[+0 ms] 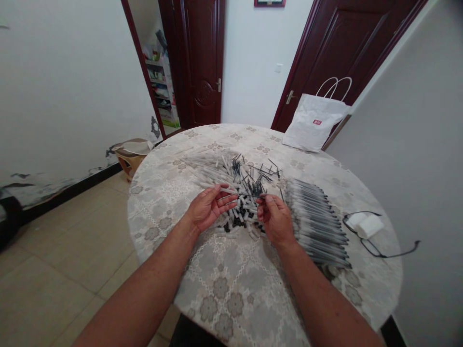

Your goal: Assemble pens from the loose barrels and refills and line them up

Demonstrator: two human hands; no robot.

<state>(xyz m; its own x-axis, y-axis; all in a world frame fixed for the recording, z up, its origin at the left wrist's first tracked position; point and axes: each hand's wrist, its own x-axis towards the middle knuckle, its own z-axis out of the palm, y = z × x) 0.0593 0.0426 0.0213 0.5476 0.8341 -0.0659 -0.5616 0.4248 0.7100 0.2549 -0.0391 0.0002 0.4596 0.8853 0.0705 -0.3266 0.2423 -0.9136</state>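
Between my two hands a thin dark refill [249, 195] lies level, its left end at a pale pen tube [228, 191]. My left hand [212, 205] pinches that tube between thumb and forefinger, the other fingers loosely spread. The refill's right end is in the closed fingertips of my right hand [275, 217]. Below and around the hands lies a pile of small white and black caps [241, 214]. Dark refills [255, 185] are scattered behind them, and loose pale tubes [202, 168] fan out at the back left. Many assembled-looking pens [318, 221] lie in a row right of my right hand.
The round table has a patterned cloth [224, 289]. Black-framed glasses [372, 248] and a folded white tissue [369, 225] lie at its right. A white paper bag [314, 123] stands at the back right edge. A wooden stool [132, 152] is beyond the left edge.
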